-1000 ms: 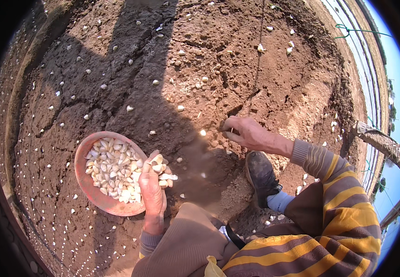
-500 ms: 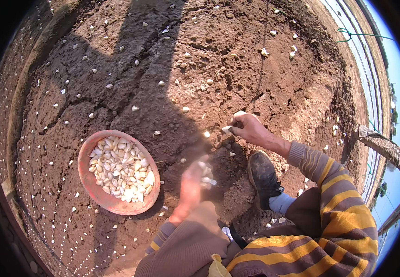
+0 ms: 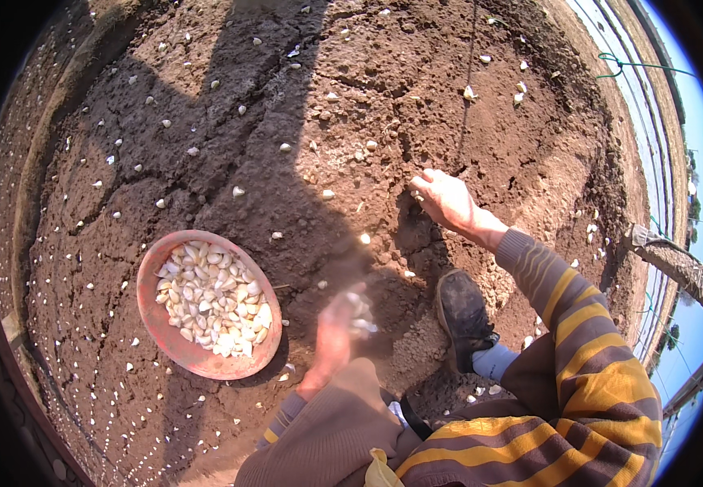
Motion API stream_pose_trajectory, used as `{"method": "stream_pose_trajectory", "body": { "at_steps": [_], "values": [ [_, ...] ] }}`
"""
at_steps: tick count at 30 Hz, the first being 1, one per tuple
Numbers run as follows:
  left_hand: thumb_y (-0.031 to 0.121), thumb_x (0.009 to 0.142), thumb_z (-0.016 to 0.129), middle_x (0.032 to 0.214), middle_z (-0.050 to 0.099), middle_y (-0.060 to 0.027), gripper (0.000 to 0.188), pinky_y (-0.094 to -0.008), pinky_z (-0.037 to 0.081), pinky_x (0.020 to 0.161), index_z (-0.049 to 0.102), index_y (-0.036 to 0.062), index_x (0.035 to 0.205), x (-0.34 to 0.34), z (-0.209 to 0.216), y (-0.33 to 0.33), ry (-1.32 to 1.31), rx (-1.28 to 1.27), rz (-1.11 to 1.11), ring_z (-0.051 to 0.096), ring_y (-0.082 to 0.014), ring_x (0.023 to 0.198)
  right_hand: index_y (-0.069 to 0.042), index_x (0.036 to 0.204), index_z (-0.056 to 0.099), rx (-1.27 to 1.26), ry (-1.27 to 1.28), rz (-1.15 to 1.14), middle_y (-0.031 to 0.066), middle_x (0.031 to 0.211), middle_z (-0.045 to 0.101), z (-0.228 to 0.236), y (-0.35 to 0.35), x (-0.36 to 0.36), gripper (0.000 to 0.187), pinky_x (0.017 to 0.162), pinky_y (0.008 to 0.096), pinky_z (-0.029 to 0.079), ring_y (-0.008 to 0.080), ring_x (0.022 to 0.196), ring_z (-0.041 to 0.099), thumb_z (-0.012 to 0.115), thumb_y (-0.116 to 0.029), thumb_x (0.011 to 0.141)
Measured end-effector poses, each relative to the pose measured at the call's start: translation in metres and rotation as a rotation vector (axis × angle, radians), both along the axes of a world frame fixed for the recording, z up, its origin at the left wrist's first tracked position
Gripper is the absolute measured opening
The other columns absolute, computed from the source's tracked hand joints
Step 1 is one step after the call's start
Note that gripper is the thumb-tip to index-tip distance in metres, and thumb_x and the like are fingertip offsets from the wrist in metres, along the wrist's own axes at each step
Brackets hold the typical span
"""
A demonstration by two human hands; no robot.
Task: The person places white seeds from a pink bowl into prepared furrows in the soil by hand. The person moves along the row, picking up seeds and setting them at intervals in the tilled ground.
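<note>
My right hand (image 3: 447, 203) is down at the soil ahead of my shoe, fingers pinched together. A garlic clove (image 3: 417, 196) shows in part at its fingertips. Nearer to me, my left hand (image 3: 335, 326) is curled around a small handful of garlic cloves (image 3: 360, 312); haze blurs this part of the picture. To its left stands a reddish, worn bowl (image 3: 155, 315), tilted a little and heaped with peeled-looking cloves (image 3: 213, 299). A single clove (image 3: 365, 239) lies on the soil between my hands.
Cracked brown soil (image 3: 270, 219) carries many scattered cloves in loose rows. My dark shoe (image 3: 463, 312) is planted below my right hand. A thin dark string (image 3: 467, 89) crosses the far soil. At right are a wooden post (image 3: 680, 268) and green cord (image 3: 644, 63).
My right hand has moved slightly up and away from me, and its fingertips are now lower against the soil. My left hand and the bowl have stayed almost still.
</note>
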State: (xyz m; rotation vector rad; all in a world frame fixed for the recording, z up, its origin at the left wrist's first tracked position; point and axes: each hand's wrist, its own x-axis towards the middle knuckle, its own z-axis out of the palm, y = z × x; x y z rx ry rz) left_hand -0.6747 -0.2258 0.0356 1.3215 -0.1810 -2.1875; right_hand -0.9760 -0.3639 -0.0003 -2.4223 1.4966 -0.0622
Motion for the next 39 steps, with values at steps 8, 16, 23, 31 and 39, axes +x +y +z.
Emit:
{"method": "stream_pose_trajectory", "body": {
  "at_steps": [8, 16, 23, 31, 39],
  "values": [
    [0.027, 0.1, 0.055, 0.097, 0.06, -0.0066, 0.041, -0.0248, 0.048, 0.059, 0.052, -0.001, 0.131, 0.002, -0.003, -0.002, 0.053, 0.015, 0.035, 0.059, -0.013, 0.077, -0.003, 0.1, 0.065, 0.169, -0.464, -0.37, 0.0139, 0.088, 0.06, -0.002, -0.007, 0.007, 0.016, 0.07, 0.0397, 0.052, 0.0304, 0.079, 0.063, 0.069, -0.007, 0.085],
    [0.02, 0.101, 0.052, 0.106, 0.061, -0.0094, 0.037, -0.0282, 0.05, 0.068, 0.051, -0.0012, 0.131, 0.004, -0.001, -0.01, 0.199, 0.074, 0.173, 0.06, -0.0159, 0.087, -0.004, 0.09, 0.051, 0.121, -0.321, -0.194, 0.0127, 0.081, 0.053, -0.005, 0.003, 0.016, 0.009, 0.064, 0.0376, 0.046, 0.0303, 0.073, 0.056, 0.06, -0.003, 0.087],
    [0.021, 0.099, 0.056, 0.11, 0.058, -0.0085, 0.04, -0.0274, 0.05, 0.07, 0.051, -0.0004, 0.132, 0.01, -0.01, -0.008, 0.066, -0.007, 0.195, 0.059, -0.0144, 0.085, -0.001, 0.089, 0.052, -0.031, -0.011, 0.071, 0.0158, 0.083, 0.051, -0.024, -0.008, 0.014, 0.007, 0.063, 0.0435, 0.049, 0.0346, 0.076, 0.056, 0.056, -0.005, 0.085],
    [0.024, 0.102, 0.047, 0.101, 0.061, -0.0065, 0.037, -0.0244, 0.047, 0.063, 0.051, 0.0037, 0.132, 0.028, -0.024, 0.014, -0.076, 0.056, 0.322, 0.057, -0.012, 0.084, -0.003, 0.088, 0.053, 0.214, -0.095, 0.242, 0.013, 0.087, 0.053, 0.008, 0.042, 0.114, 0.01, 0.068, 0.0404, 0.053, 0.0308, 0.08, 0.062, 0.058, -0.008, 0.08],
    [0.023, 0.103, 0.044, 0.1, 0.061, -0.0056, 0.035, -0.0236, 0.047, 0.061, 0.053, 0.0038, 0.13, 0.03, -0.019, 0.013, -0.049, 0.009, 0.323, 0.057, -0.0115, 0.083, -0.004, 0.096, 0.053, 0.09, -0.074, 0.289, 0.0121, 0.091, 0.052, -0.017, 0.064, 0.136, 0.019, 0.068, 0.0388, 0.051, 0.028, 0.081, 0.06, 0.06, -0.01, 0.079]
  ]
}}
